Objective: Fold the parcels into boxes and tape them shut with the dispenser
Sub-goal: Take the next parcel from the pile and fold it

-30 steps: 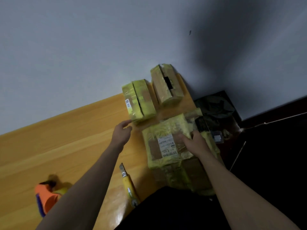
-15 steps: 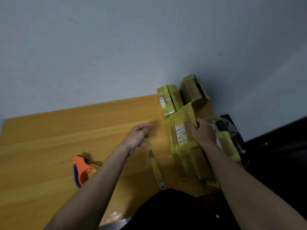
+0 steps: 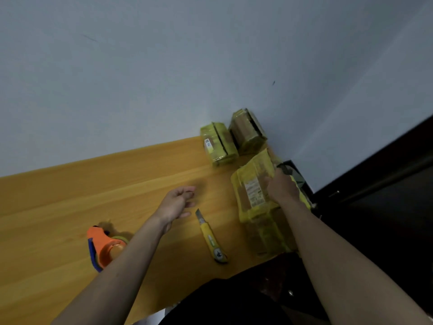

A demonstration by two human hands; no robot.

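A flattened parcel (image 3: 251, 188) wrapped in yellow tape, with a white label, lies on top of a stack at the table's right edge. My right hand (image 3: 281, 187) grips its right side, fingers curled over the edge. My left hand (image 3: 177, 204) hovers over the bare wood left of the stack, fingers loosely bent, holding nothing. Two taped boxes (image 3: 219, 146) (image 3: 247, 130) stand against the wall at the far right. The orange and blue tape dispenser (image 3: 103, 248) sits at the near left, partly hidden behind my left forearm.
A yellow utility knife (image 3: 210, 238) with its blade out lies between my hands, pointing away from me. The wooden table (image 3: 70, 188) runs to a grey wall. A dark object (image 3: 294, 172) and dark floor lie beyond the right edge.
My left hand has drawn back from the taped box toward the table's middle. My right hand has kept its grip on the labelled parcel. The view has swung left.
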